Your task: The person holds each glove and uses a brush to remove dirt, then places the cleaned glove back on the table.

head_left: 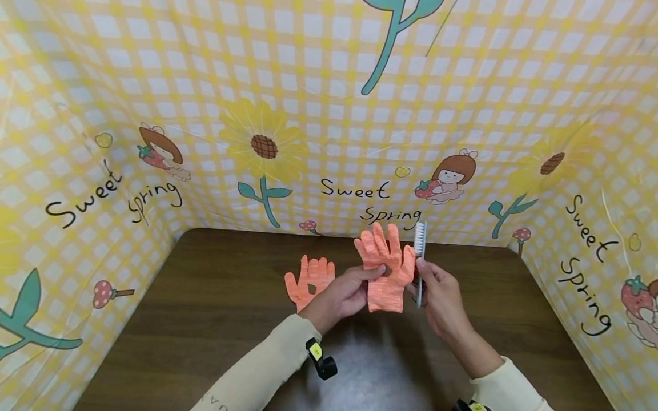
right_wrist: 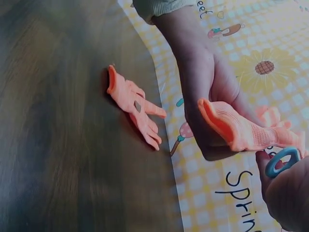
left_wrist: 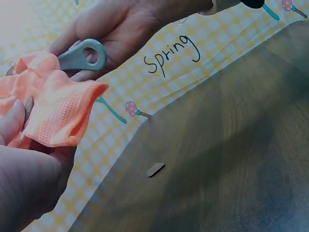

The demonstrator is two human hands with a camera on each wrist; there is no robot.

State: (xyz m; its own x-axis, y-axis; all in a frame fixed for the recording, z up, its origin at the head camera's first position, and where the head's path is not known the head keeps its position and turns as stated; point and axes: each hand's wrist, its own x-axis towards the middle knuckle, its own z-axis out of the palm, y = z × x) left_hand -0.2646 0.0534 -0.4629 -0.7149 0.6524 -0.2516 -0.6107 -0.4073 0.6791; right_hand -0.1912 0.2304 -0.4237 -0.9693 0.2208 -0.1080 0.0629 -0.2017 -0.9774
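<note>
Orange glove point(head_left: 392, 283), lower centre of head view: pinched by fingers of left hand point(head_left: 348, 294). Brush point(head_left: 423, 246), just right: pinched by right hand point(head_left: 443, 297). Second glove point(head_left: 320, 276): on table point(head_left: 205, 319), left.

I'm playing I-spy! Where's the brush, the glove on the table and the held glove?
Brush point(head_left: 420, 241), head view: on its white bristles.
Resting glove point(right_wrist: 130, 102), right wrist view: around its middle.
Held glove point(head_left: 389, 286), head view: just below its middle.
</note>
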